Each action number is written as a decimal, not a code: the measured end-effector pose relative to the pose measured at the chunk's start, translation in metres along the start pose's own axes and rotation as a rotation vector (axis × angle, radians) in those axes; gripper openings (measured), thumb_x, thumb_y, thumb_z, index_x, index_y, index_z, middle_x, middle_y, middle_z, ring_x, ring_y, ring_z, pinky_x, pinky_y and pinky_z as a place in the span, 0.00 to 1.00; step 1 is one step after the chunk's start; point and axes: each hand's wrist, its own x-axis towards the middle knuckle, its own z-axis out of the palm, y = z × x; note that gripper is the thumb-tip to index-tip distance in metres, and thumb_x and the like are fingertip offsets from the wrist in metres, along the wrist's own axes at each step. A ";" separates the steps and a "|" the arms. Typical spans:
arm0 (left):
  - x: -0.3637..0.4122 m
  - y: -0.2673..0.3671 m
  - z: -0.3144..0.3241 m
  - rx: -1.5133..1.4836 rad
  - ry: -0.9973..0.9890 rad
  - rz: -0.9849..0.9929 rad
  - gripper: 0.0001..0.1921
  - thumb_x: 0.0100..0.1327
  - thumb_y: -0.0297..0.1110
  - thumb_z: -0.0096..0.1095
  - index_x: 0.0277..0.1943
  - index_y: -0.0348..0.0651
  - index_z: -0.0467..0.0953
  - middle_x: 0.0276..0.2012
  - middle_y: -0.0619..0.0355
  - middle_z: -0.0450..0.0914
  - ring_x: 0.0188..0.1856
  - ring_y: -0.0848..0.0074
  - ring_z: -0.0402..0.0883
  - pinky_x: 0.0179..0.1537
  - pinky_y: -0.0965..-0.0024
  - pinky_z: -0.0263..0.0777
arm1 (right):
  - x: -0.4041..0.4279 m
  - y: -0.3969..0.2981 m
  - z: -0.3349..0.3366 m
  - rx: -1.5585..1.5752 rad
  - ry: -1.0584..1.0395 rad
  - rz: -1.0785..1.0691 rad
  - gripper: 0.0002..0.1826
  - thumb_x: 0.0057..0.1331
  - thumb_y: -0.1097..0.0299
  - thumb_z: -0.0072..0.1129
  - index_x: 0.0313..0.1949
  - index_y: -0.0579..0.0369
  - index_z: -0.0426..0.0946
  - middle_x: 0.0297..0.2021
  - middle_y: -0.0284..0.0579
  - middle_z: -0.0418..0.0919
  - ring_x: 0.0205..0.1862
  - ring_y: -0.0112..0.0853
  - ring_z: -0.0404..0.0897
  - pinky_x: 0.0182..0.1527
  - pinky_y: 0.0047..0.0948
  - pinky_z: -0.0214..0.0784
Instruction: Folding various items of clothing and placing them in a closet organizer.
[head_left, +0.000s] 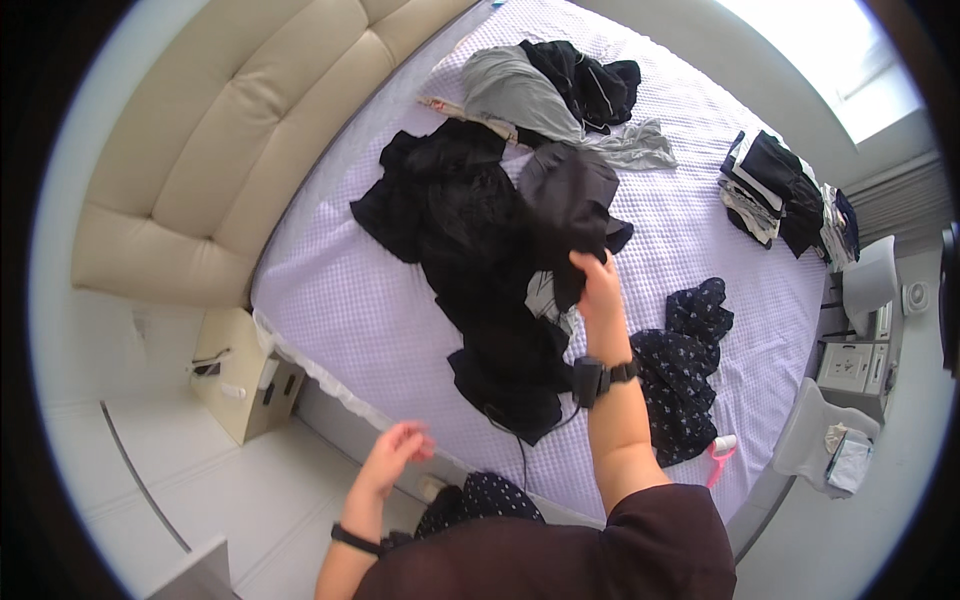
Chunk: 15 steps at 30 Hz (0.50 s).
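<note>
My right hand (600, 289) reaches over the bed and grips a dark cloth garment (574, 195), which looks blurred and overlaps the clothes under it. Beside and beneath it a black garment (480, 225) lies spread across the lilac bed cover (322, 300). A bit of white-and-dark cloth (547, 296) shows just left of that hand. My left hand (400, 454) hovers near the bed's front edge, holding nothing, with its fingers partly curled. To the right of my right forearm lies a dark, small-patterned garment (679, 382).
Grey (517, 90) and black clothes (592, 82) are heaped farther back. Folded clothes (780, 187) stand stacked at the far right. A pink-handled lint roller (721, 454) lies near the right edge. A padded headboard (247, 97), a nightstand (225, 382) and white chairs (817, 435) surround the bed.
</note>
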 end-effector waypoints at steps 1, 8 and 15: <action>0.005 0.004 0.004 -0.003 -0.011 0.010 0.17 0.68 0.34 0.54 0.56 0.36 0.71 0.44 0.55 0.80 0.42 0.75 0.79 0.45 0.73 0.72 | -0.039 -0.008 0.023 -0.001 -0.029 0.079 0.20 0.55 0.80 0.51 0.50 0.62 0.74 0.46 0.47 0.79 0.47 0.38 0.79 0.53 0.35 0.72; 0.092 -0.028 0.017 0.658 0.251 0.886 0.32 0.66 0.39 0.57 0.68 0.37 0.55 0.65 0.49 0.63 0.64 0.66 0.65 0.60 0.65 0.67 | -0.191 0.003 0.115 0.578 -0.504 0.231 0.31 0.53 0.77 0.60 0.59 0.60 0.66 0.54 0.48 0.74 0.55 0.42 0.75 0.58 0.41 0.68; -0.030 0.045 0.017 -0.475 0.006 0.598 0.30 0.67 0.40 0.54 0.67 0.36 0.58 0.64 0.48 0.65 0.64 0.64 0.67 0.61 0.62 0.67 | -0.247 -0.027 0.179 0.715 -0.442 0.442 0.23 0.74 0.60 0.38 0.59 0.64 0.66 0.57 0.52 0.72 0.58 0.42 0.73 0.63 0.39 0.64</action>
